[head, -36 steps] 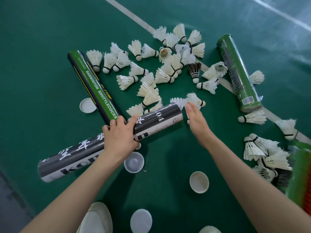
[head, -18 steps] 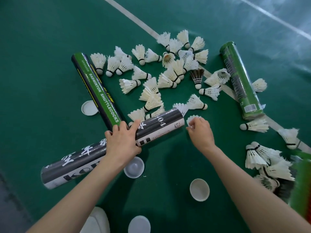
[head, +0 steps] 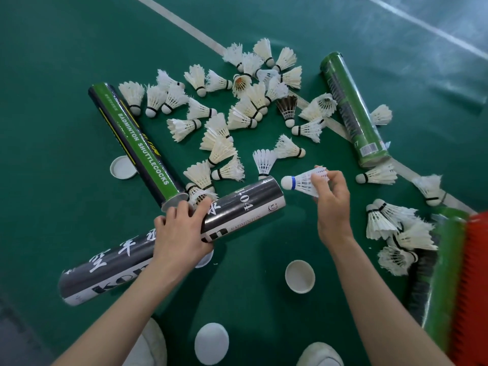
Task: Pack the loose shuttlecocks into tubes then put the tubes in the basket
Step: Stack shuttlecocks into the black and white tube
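Fingers (head: 333, 178) on shuttlecock (head: 299, 183) beside tube (head: 245, 207)

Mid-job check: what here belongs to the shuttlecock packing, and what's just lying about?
Job: black-and-white tube, gripped by the left hand; blue-banded shuttlecock, pinched by the right hand; loose shuttlecocks; green-and-black tube; green tube; white caps; red basket, probably, at the right edge.
Lying about: white shoes; court line.

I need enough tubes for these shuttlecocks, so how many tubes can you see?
4: grey tube gripped by the left hand; black-green tube upper left; green tube upper right; second green tube at the right edge. Others may be hidden there.
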`<state>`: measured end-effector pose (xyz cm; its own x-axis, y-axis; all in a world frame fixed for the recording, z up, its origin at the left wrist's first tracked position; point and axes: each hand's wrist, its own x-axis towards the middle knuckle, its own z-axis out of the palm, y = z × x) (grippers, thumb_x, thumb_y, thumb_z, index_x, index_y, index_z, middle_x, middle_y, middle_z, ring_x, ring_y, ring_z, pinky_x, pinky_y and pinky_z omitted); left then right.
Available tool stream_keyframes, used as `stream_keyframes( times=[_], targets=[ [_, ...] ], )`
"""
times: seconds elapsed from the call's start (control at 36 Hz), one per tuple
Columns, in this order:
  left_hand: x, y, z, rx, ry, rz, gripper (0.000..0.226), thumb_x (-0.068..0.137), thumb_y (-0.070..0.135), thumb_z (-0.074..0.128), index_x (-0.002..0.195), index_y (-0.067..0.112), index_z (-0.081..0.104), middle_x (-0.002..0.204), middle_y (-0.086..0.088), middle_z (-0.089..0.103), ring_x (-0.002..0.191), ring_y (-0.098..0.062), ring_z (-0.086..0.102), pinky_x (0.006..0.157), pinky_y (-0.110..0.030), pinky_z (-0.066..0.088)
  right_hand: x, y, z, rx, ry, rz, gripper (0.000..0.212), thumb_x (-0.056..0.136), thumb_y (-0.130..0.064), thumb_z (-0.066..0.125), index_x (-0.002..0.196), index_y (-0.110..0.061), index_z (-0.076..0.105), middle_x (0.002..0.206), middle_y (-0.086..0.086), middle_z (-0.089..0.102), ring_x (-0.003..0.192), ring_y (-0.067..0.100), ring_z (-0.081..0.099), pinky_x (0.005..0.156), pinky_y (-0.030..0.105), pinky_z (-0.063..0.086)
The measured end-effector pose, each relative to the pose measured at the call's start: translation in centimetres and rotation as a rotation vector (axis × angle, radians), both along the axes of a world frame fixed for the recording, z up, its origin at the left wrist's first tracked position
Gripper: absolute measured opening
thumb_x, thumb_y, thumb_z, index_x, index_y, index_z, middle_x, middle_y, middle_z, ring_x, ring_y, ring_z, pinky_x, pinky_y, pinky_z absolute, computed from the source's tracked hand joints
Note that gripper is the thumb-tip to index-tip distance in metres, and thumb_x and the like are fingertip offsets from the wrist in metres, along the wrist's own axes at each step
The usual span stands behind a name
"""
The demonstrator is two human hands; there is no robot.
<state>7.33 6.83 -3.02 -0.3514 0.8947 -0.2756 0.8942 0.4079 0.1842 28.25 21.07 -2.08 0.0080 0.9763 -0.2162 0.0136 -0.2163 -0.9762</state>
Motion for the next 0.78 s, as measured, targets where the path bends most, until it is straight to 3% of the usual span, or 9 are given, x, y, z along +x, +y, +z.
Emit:
stream_keyframes(
  times=[0.11, 0.17, 0.28, 0.36, 0.44, 0.53, 0.64, 0.72, 0.78],
  targets=[
    [0.6, -0.5, 0.4, 0.032, 0.002, -0.036, 0.081, 0.077, 0.041, 0.067, 0.142, 0.040, 0.019, 0.116, 0.001, 0.039, 0.110, -0.021, 0.039, 0.092, -0.035, 0.029, 1.3, -0.5, -0.3, -0.055, -0.006, -0.120, 0.016, 0.094, -0.006, 0.054, 0.087, -0.017, 0.045, 0.117, 0.006, 0.059, 0.098, 0.012, 0.058, 0.081, 0.025, 0.049],
    [0.7, -0.8, 0.5, 0.033, 0.026, -0.055, 0.082, 0.077, 0.041, 0.068, 0.142, 0.040, 0.019, 0.117, 0.001, 0.040, 0.111, -0.021, 0.039, 0.091, -0.035, 0.028, 1.6, -0.8, -0.3, -0.066, -0.005, -0.142, 0.016, 0.094, -0.004, 0.054, 0.089, -0.018, 0.046, 0.116, 0.007, 0.060, 0.095, 0.012, 0.057, 0.077, 0.021, 0.048],
    [0.9, -1.3, 0.3, 0.045, 0.022, -0.068, 0.081, 0.074, 0.038, 0.070, 0.141, 0.040, 0.024, 0.117, 0.001, 0.040, 0.110, -0.022, 0.040, 0.091, -0.036, 0.027, 1.2, -2.1, -0.3, -0.092, -0.032, -0.057, 0.005, 0.098, -0.014, 0.051, 0.096, -0.018, 0.052, 0.103, -0.001, 0.064, 0.097, 0.013, 0.060, 0.088, 0.028, 0.050],
    [1.2, -1.7, 0.1, 0.061, 0.020, -0.079, 0.082, 0.072, 0.039, 0.071, 0.140, 0.040, 0.025, 0.115, 0.001, 0.040, 0.108, -0.022, 0.040, 0.090, -0.036, 0.026, 0.5, -3.1, -0.5, -0.093, -0.023, 0.023, 0.020, 0.103, -0.022, 0.040, 0.107, -0.027, 0.059, 0.099, -0.002, 0.061, 0.087, 0.009, 0.057, 0.081, 0.028, 0.048],
    [1.2, -2.2, 0.0, 0.068, 0.025, -0.085, 0.082, 0.073, 0.040, 0.071, 0.141, 0.040, 0.025, 0.117, 0.001, 0.040, 0.110, -0.021, 0.039, 0.090, -0.035, 0.026, 0.6, -3.5, -0.5, -0.073, -0.040, 0.069, 0.027, 0.103, -0.022, 0.042, 0.112, -0.037, 0.062, 0.106, -0.002, 0.061, 0.090, 0.008, 0.054, 0.085, 0.026, 0.047],
    [0.7, -2.6, -0.2, 0.077, 0.019, -0.082, 0.083, 0.072, 0.041, 0.074, 0.142, 0.039, 0.029, 0.118, 0.000, 0.042, 0.112, -0.022, 0.041, 0.092, -0.036, 0.026, 0.8, -3.3, -0.1, -0.160, 0.008, 0.043, 0.027, 0.100, -0.009, 0.047, 0.100, -0.026, 0.068, 0.099, -0.001, 0.065, 0.085, 0.010, 0.058, 0.079, 0.027, 0.052],
    [0.1, -2.8, -0.7, 0.104, 0.004, -0.073, 0.084, 0.067, 0.040, 0.078, 0.140, 0.036, 0.036, 0.115, -0.002, 0.046, 0.108, -0.025, 0.045, 0.092, -0.039, 0.030, 0.7, -2.8, 0.4, -0.315, 0.127, -0.021, 0.023, 0.098, -0.001, 0.045, 0.093, -0.016, 0.062, 0.093, 0.004, 0.066, 0.079, 0.013, 0.064, 0.069, 0.025, 0.056],
    [0.0, -2.9, -0.9, 0.115, -0.008, -0.082, 0.084, 0.066, 0.039, 0.079, 0.139, 0.035, 0.039, 0.112, -0.004, 0.047, 0.106, -0.026, 0.046, 0.090, -0.040, 0.031, 0.5, -2.9, 0.4, -0.355, 0.085, 0.061, 0.024, 0.100, -0.007, 0.042, 0.097, -0.017, 0.064, 0.097, 0.007, 0.067, 0.078, 0.013, 0.062, 0.069, 0.028, 0.054],
    [0.0, -2.9, -0.9, 0.124, -0.016, -0.100, 0.083, 0.066, 0.040, 0.079, 0.138, 0.035, 0.040, 0.111, -0.003, 0.048, 0.105, -0.026, 0.047, 0.088, -0.039, 0.030, 0.4, -3.2, 0.2, -0.347, 0.067, 0.148, 0.029, 0.103, -0.022, 0.038, 0.107, -0.019, 0.066, 0.110, 0.008, 0.067, 0.088, 0.014, 0.062, 0.079, 0.031, 0.052]
  ],
)
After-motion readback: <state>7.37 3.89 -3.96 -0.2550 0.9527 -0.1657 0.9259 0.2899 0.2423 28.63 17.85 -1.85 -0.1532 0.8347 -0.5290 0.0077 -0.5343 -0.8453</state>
